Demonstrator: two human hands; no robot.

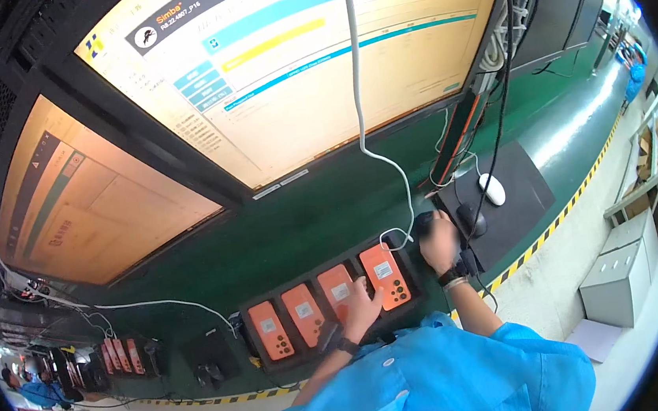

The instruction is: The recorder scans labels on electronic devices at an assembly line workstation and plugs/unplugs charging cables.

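Several orange phones stand in a row in a dark tray on the green bench, each with a white label and round camera rings. My left hand reaches over the tray with its fingers apart, between the third phone and the rightmost phone, partly covering the third. To the right of the tray, my right hand is closed round a blurred dark object, whose kind does not show. A white cable hangs down and ends at the top of the rightmost phone.
Two lit monitors, a large one and a smaller one, stand behind the tray. A white mouse and a black mouse lie on a dark mat. Further left is another group of orange phones. Black-yellow tape edges the bench.
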